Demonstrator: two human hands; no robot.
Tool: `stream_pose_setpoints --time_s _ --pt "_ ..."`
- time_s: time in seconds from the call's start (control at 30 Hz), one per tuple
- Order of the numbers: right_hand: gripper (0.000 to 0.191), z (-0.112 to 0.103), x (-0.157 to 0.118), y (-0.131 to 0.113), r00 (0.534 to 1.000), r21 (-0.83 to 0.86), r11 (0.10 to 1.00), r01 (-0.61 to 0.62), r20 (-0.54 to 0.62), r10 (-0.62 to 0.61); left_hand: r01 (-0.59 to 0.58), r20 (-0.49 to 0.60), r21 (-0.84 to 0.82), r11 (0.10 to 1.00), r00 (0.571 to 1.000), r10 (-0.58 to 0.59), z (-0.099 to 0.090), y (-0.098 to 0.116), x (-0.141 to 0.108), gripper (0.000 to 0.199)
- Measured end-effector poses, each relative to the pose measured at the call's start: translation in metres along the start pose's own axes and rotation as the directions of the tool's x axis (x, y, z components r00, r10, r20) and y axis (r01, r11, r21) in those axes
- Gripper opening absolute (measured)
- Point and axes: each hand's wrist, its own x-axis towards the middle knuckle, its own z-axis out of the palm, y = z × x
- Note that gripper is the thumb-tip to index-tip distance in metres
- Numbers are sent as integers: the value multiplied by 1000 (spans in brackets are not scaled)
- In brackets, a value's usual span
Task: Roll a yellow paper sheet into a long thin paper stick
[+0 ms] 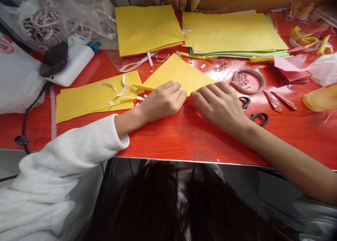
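Holds the near edge of a yellow sheet (181, 70) with left hand (167, 98) and right hand (219, 105), above red table (168, 137), near black-handled scissors (266, 120) and tape roll (262, 82).

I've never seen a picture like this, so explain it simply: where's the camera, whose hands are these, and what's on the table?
There's no machine here. A camera worn on a person's head looks forward and down, and these bare hands are that person's own. The left hand and right hand hold the near edge of a yellow sheet, which looks folded or rolled there. On the red table, yellow strips with white scraps on them lie to the left, stacked yellow paper lies behind, and a tape ring and black scissor handles are near the right hand.
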Motion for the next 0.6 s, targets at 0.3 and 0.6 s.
stream_pose_setpoints --time_s 0.3,0.6 --pt "41 3 2 -1 1000 17 1000 -19 -13 20 65 119 -126 990 992 -50 -2 0 1 39" --pt "35 7 0 -1 998 50 998 -41 -36 43 192 198 -355 915 972 -127 0 1 2 41"
